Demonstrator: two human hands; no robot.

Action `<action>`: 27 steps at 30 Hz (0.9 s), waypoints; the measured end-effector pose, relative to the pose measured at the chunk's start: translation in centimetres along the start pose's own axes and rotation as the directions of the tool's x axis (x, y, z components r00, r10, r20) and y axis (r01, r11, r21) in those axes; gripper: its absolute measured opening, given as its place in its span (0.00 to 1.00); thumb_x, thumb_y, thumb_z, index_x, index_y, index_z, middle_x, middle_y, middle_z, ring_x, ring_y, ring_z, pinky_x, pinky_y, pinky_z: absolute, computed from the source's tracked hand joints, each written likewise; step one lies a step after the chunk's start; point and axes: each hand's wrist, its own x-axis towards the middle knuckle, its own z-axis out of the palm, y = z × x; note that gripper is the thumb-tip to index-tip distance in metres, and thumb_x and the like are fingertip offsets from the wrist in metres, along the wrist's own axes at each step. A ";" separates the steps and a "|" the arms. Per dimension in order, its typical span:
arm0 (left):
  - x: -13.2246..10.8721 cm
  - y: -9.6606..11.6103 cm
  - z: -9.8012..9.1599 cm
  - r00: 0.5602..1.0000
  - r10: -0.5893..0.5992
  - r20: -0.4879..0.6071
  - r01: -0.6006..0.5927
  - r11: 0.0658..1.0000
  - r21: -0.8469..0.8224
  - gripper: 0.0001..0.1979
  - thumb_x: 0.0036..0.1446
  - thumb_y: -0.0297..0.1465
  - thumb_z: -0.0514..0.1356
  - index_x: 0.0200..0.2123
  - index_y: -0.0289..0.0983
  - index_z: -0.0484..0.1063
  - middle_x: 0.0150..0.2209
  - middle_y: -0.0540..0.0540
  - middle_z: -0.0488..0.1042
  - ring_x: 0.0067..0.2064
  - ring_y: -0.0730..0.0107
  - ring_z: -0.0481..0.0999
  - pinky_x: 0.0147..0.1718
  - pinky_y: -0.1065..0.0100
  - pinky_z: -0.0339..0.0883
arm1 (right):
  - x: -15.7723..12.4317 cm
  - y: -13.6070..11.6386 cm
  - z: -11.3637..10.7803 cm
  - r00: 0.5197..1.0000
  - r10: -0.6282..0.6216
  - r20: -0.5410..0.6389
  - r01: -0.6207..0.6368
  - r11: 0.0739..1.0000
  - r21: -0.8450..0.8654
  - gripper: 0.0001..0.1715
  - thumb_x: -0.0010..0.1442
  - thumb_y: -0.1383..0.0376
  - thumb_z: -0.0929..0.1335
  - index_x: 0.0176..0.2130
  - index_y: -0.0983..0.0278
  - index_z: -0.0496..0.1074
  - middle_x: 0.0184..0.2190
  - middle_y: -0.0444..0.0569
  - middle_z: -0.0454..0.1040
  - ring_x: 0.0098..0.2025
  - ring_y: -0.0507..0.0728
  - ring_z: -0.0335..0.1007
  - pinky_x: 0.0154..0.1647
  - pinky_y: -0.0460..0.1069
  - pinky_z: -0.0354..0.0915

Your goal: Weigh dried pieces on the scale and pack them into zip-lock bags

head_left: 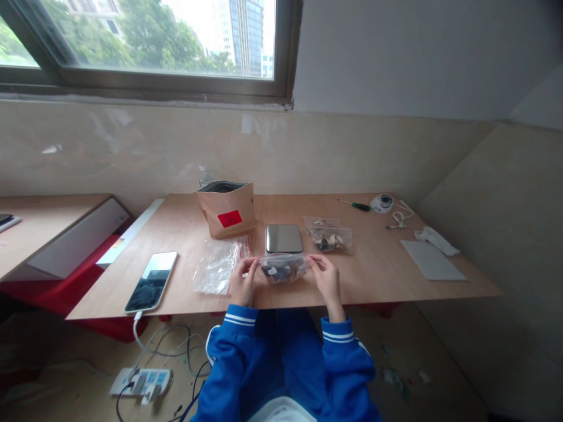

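Observation:
Between my two hands is a clear zip bag [285, 269] with dark small parts inside; what the parts are I cannot make out. My left hand [243, 280] pinches its upper left corner, and my right hand [324, 278] pinches the upper right one. Just behind the bag lies a small silver scale [284, 238]. Flat clear zip bags [215, 266] lie beside my left hand. Two more filled zip bags rest beyond my right hand, the nearer bag [332, 240] holding dark and pale pieces.
A brown paper pouch [226, 211] with a red label stands open at the back. On the left lies a phone [152, 282], its cable running to a power strip [141, 381] on the floor. At right are a screwdriver [360, 206], a white dome camera [382, 203] and white paper [432, 261].

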 end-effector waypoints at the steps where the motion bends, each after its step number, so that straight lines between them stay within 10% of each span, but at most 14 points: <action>1: 0.0 -0.1 -0.1 1.000 0.001 0.007 -0.001 1.000 0.009 0.11 0.51 0.39 0.63 0.31 0.37 0.77 0.31 0.46 0.77 0.36 0.64 0.75 0.38 0.67 0.66 | 0.0 0.0 0.0 1.000 0.002 -0.002 -0.002 1.000 -0.001 0.21 0.53 0.50 0.70 0.35 0.66 0.74 0.35 0.55 0.80 0.35 0.60 0.77 0.41 0.55 0.71; 20: 0.7 -2.0 -1.5 0.998 0.065 0.013 -0.066 0.993 0.094 0.13 0.54 0.42 0.60 0.32 0.37 0.73 0.32 0.47 0.76 0.36 0.65 0.76 0.38 0.66 0.69 | -0.5 0.4 0.6 0.979 -0.204 0.029 0.204 0.947 -0.249 0.16 0.61 0.55 0.64 0.37 0.64 0.73 0.35 0.51 0.79 0.39 0.58 0.74 0.44 0.53 0.68; 27: 0.8 -1.0 -1.4 0.992 0.105 0.069 -0.113 0.985 0.130 0.12 0.54 0.41 0.60 0.32 0.38 0.74 0.32 0.47 0.77 0.36 0.66 0.76 0.38 0.66 0.69 | -1.1 -4.8 3.7 0.830 -0.491 0.265 0.550 0.641 -0.535 0.22 0.60 0.60 0.66 0.53 0.63 0.68 0.51 0.53 0.72 0.55 0.61 0.63 0.58 0.57 0.56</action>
